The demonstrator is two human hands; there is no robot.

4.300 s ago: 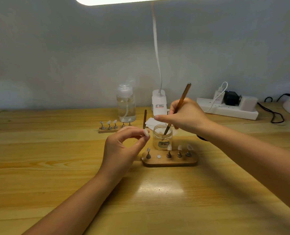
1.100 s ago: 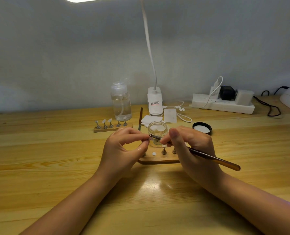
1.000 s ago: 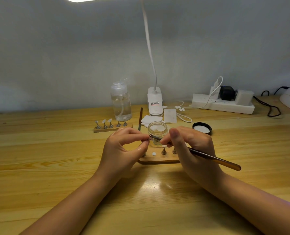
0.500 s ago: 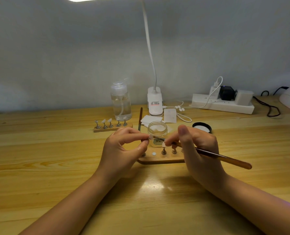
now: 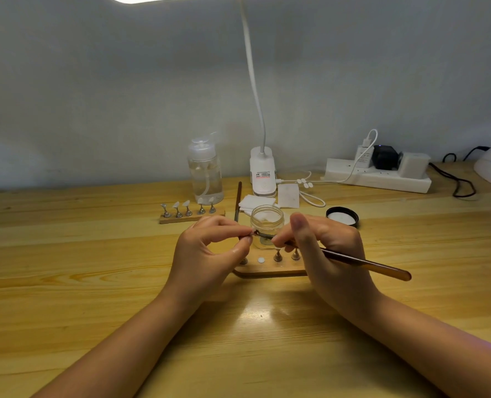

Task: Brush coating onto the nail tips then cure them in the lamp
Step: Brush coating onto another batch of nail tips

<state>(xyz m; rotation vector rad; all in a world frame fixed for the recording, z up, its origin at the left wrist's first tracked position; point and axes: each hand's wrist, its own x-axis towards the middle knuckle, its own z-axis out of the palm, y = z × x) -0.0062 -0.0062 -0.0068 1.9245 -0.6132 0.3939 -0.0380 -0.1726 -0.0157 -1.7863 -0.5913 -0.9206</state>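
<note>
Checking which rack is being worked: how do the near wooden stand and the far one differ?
The near stand lies between the hands with a bare white disc where one holder is missing; the far stand, by the pump bottle, carries five holders in a row. The far stand's holders show pale nail tips; the near stand is partly hidden by hands. Both are wooden with metal holders.

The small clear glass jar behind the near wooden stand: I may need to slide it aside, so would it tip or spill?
The small clear glass jar looks squat and wide-mouthed, so probably slides rather than tips. Its black lid lies apart, so any contents could likely spill.
</note>
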